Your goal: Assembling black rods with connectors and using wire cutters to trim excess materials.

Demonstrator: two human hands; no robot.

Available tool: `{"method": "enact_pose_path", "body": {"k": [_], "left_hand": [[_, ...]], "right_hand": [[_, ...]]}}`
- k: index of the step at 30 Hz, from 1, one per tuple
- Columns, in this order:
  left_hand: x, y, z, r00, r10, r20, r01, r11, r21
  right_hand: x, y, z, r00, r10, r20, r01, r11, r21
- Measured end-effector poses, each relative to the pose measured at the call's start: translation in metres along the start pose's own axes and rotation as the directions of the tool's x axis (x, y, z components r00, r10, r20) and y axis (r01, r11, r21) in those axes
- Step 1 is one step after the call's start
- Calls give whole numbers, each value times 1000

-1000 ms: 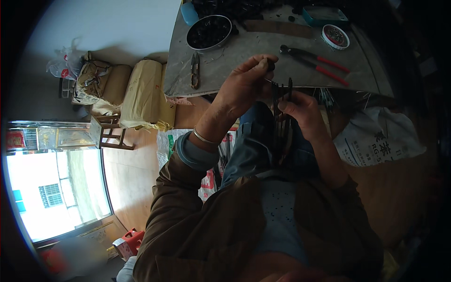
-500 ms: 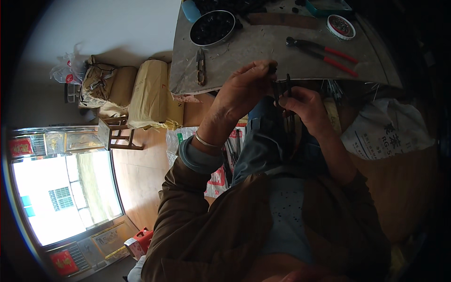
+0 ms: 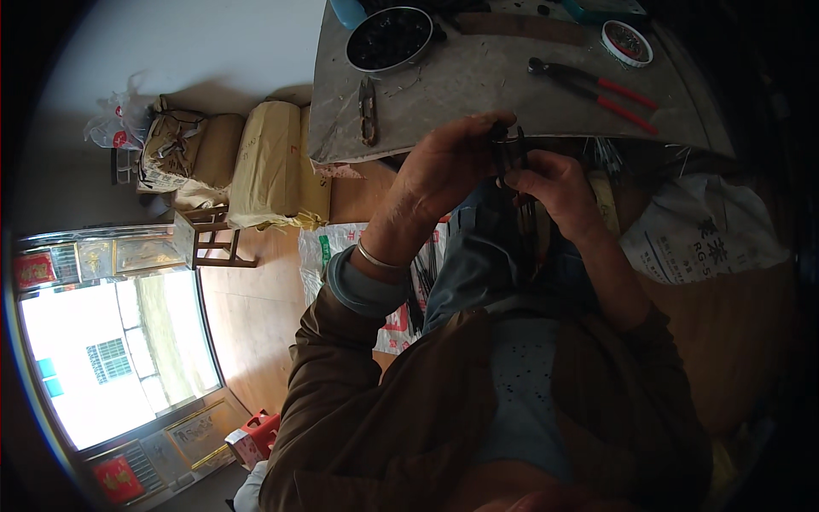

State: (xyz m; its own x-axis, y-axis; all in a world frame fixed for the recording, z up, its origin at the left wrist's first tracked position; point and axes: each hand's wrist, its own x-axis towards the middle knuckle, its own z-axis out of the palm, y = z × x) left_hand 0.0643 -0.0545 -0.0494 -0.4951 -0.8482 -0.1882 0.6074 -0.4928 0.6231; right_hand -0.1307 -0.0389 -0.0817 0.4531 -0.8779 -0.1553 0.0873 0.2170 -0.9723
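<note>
Above my lap, at the table's near edge, my two hands work close together. My left hand (image 3: 448, 162) has its thumb and fingers closed round a small black piece (image 3: 501, 130), mostly hidden by the fingertips. My right hand (image 3: 554, 188) pinches several thin dark strips (image 3: 523, 213), which hang down over my lap. Their upper ends stand right beside the black piece; whether they touch cannot be made out. On the table (image 3: 461, 94) beyond lie pincers with red handles (image 3: 627, 115) and small thread snips (image 3: 367, 111).
A round pan (image 3: 390, 41) full of black pieces stands on the table, with a white-rimmed dish (image 3: 627, 44) to the right. Wrapped sacks (image 3: 269, 162) and a wooden stool (image 3: 213, 235) are at left. A white printed bag (image 3: 704, 230) lies at right.
The upper ends of the dark strips have come closer to the black piece in my left hand. The view has shifted slightly; the tools on the table lie as before.
</note>
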Motion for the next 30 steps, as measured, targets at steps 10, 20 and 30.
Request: {"method": "enact_pose_path", "body": {"k": [10,20,30], "left_hand": [[-1,1,3,992,88,-90,-79,992,99],[-9,1,41,957,241,-160,-132,858,497],[-5,-13,37,913,408,-17,-332,764,554]], "right_hand": [[-1,-2,2,1000,0,-24,1,1000,17],[-3,0,-5,997,15,-70,-8,995,98],[-10,-15,-12,998,-51,-27,54,988,143]]}}
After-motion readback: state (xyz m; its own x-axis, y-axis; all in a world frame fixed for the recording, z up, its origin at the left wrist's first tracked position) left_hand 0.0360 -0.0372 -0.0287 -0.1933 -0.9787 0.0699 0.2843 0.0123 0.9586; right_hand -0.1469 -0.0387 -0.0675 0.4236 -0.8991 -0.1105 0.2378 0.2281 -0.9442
